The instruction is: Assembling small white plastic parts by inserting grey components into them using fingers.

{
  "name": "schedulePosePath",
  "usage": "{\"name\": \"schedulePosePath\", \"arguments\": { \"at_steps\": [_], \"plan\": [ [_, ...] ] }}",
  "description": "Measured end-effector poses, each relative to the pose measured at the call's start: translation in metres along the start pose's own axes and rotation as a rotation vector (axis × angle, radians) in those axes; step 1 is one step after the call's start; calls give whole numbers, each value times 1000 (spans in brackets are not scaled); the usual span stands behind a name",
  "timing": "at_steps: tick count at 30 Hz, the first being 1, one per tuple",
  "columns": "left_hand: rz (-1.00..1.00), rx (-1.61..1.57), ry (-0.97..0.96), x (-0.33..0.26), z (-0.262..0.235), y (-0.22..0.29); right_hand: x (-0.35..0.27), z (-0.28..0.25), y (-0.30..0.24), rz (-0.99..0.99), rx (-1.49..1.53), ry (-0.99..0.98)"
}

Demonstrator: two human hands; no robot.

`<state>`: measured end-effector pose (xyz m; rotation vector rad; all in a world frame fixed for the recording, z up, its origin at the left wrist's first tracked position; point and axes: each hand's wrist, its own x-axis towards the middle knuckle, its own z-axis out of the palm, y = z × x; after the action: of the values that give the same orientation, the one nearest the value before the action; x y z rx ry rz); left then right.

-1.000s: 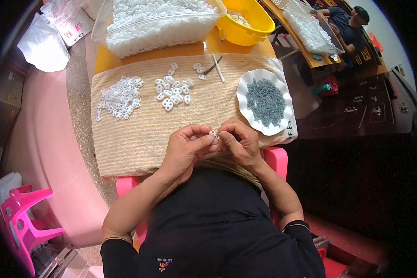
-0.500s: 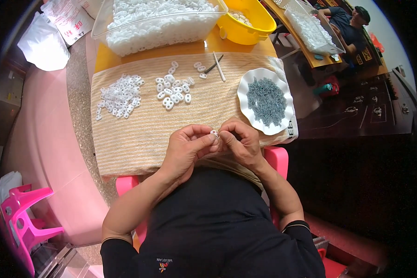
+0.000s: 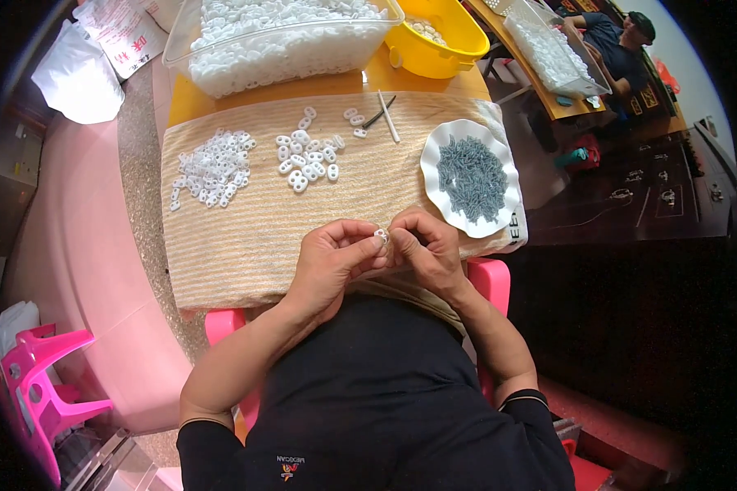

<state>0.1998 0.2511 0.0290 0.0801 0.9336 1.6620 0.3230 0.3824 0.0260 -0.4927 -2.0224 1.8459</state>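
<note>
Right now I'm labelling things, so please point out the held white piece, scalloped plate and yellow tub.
White piece [image 3: 381, 233]: head view, its exposed top.
Scalloped plate [image 3: 430, 169]: head view, on its left rim.
Yellow tub [image 3: 428, 65]: head view, on its front wall.

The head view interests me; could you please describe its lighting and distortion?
Head view throughout: the white bag looks nearly washed out; lower right sinks toward black; fisheye bending curves the pink floor; the white piece in the hands is too small for fine detail.
</note>
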Motion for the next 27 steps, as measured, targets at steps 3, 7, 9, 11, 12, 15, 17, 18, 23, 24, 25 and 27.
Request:
{"name": "schedulePosePath", "arguments": {
  "at_steps": [3, 7, 9, 11, 12, 15, 17, 18, 23, 24, 25, 27],
  "plan": [
    [1, 7, 6, 0, 0, 0, 0, 1, -2, 20, 28, 9],
    [5, 15, 7, 0, -1, -1, 0, 1, -4, 25, -1, -3],
    [5, 14, 9, 1, -1, -2, 0, 0, -4, 16, -10, -4],
    [6, 13, 11, 1, 0, -2, 0, 0, -4, 8, -19, -4],
    [10, 13, 21, 0, 0, -2, 1, 0, -5, 21, -14, -3],
    [19, 18, 29, 0, 1, -2, 0, 0, -4, 42, -6, 2],
    [24, 23, 28, 0, 0, -3, 0, 0, -4, 50, -3, 5],
    [25, 26, 29, 0, 0, -3, 0, 0, -4, 61, 12, 6],
    [29, 34, 27, 0, 0, -3, 0, 0, -4, 67, 35, 1],
    [27, 36, 31, 0, -1, -4, 1, 0, -4, 56, 19, -4],
    [25, 39, 34, 0, -1, -4, 1, 0, -4, 45, 2, -8],
    [26, 34, 33, 0, 0, -4, 1, 0, -5, 30, -14, -16]
  ]
}}
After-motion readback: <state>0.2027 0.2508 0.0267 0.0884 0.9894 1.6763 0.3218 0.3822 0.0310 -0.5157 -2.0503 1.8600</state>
